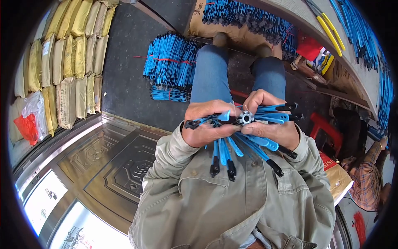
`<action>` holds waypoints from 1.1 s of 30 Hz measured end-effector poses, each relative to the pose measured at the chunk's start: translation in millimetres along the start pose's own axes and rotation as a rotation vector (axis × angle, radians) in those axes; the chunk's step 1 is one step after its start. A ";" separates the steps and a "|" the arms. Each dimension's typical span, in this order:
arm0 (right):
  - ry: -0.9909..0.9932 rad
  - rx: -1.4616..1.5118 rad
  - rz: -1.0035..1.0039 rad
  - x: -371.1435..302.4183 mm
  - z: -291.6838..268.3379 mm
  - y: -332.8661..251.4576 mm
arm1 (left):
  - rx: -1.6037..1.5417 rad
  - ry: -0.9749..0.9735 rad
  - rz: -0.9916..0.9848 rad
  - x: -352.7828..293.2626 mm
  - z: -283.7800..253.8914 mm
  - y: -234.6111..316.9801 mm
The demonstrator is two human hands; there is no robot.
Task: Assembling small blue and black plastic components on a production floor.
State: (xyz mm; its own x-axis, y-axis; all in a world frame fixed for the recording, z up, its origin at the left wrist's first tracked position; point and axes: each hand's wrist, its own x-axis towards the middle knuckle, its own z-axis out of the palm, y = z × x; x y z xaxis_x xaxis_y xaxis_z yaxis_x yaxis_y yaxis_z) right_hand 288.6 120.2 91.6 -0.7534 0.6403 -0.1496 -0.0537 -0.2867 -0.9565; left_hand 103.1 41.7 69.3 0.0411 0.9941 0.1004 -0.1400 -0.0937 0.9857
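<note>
In front of my chest I hold what looks like an umbrella frame, its blue ribs (pixel 224 154) with black ends fanning out downward and to the right. A round silver hub (pixel 246 118) with a hole in its middle faces up between my thumbs. My left hand (pixel 203 122) is closed around the ribs on the left side of the hub. My right hand (pixel 273 124) is closed too, its thumb and fingers gripping at the hub's right side, with several ribs sticking out past it. The palms' inner sides are hidden.
A tied stack of blue ribs (pixel 170 62) lies on the dark floor beyond my knees. More blue ribs (pixel 244 16) fill a cardboard box. Yellow-handled pliers (pixel 329 33) rest on a workbench (pixel 356 68). Wrapped packages (pixel 66 58) are piled left. Another person's plaid sleeve (pixel 369 178) shows right.
</note>
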 end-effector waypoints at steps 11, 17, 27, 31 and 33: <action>0.031 0.049 0.010 6.2 2.4 -2.5 | 0.125 0.004 0.090 5.1 -0.6 0.0; 0.050 0.174 0.022 4.4 3.6 -0.5 | 0.152 -0.024 0.105 7.2 -3.1 3.1; -0.019 -0.007 -0.148 13.4 -0.4 4.8 | 0.235 -0.136 0.098 10.6 -13.0 8.5; -0.079 -0.105 -0.117 12.6 -0.1 -4.9 | 0.167 -0.149 0.112 8.4 -13.3 3.9; -0.035 -0.065 -0.014 11.3 2.0 -9.4 | 0.143 -0.175 0.106 9.3 -16.0 2.7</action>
State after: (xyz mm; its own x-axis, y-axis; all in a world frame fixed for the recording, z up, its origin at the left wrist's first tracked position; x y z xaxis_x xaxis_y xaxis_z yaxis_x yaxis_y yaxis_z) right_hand 279.2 128.7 99.4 -0.7752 0.6185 -0.1286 -0.0226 -0.2306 -0.9728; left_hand 87.2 51.6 70.7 0.2059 0.9550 0.2135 -0.0118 -0.2157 0.9764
